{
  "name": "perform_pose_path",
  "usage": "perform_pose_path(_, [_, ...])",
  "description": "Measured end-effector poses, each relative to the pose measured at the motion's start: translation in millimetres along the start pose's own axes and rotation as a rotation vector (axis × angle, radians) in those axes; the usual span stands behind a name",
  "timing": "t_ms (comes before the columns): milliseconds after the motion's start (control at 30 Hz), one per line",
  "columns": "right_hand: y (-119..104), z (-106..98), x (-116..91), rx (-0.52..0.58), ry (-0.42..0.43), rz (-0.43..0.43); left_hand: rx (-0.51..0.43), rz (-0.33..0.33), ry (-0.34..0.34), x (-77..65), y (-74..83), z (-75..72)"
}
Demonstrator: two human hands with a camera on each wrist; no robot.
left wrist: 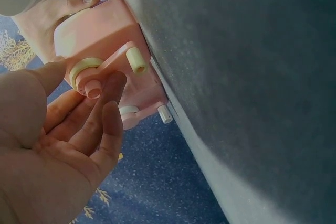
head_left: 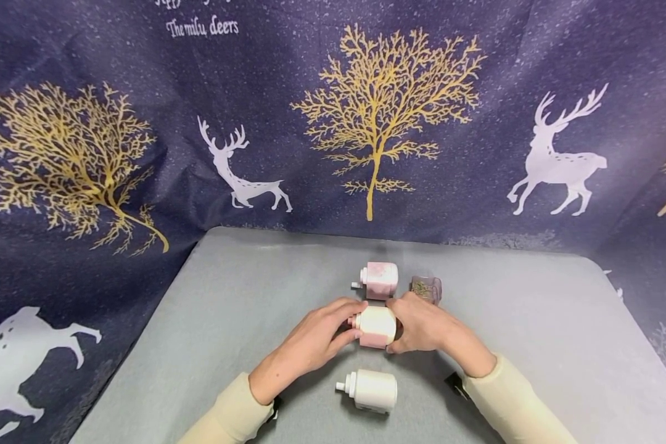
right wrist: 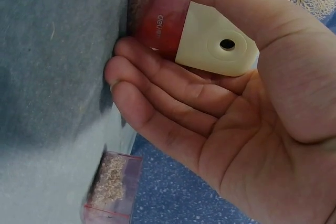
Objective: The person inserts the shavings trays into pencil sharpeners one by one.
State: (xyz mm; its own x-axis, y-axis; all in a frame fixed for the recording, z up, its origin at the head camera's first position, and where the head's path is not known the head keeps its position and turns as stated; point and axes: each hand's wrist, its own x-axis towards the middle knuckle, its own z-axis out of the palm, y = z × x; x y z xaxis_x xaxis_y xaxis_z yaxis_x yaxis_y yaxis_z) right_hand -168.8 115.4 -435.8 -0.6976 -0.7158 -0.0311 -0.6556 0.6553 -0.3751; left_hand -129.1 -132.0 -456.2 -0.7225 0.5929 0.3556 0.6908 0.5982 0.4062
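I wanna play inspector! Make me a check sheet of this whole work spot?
Surface: grey table.
Job's things: three sharpeners in a row; cream-and-pink sharpener in the middle, pink sharpener beyond, white sharpener nearest.
Clutter: see-through tub with shavings, just beyond the right hand.
Hands: left hand and right hand both hold the cream-and-pink sharpener.
Cables: nothing seen.
Surroundings: dark blue cloth with deer and gold trees.

Grey table; behind it, dark blue cloth printed with white deer and golden trees
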Motion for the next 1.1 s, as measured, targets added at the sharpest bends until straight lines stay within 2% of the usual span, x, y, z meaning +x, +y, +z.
perform_pose_path(567, [3.3,1.0,-2.7,0.054,-0.005,-0.014,-0.033,-0.035,-0.025,0.9,-2.4,-3.0])
perform_pose_path(800, [4.3,2.1,-3.5,0.048,0.001,-0.026,-0.015,-0.056,-0.039,0.6,0.7,-4.1])
perform_pose_path(1100, [6.4,2.2,-6.4,0.035,0.005,-0.023,-0.041,-0.018,-0.036,3.7,-1.3,-7.6])
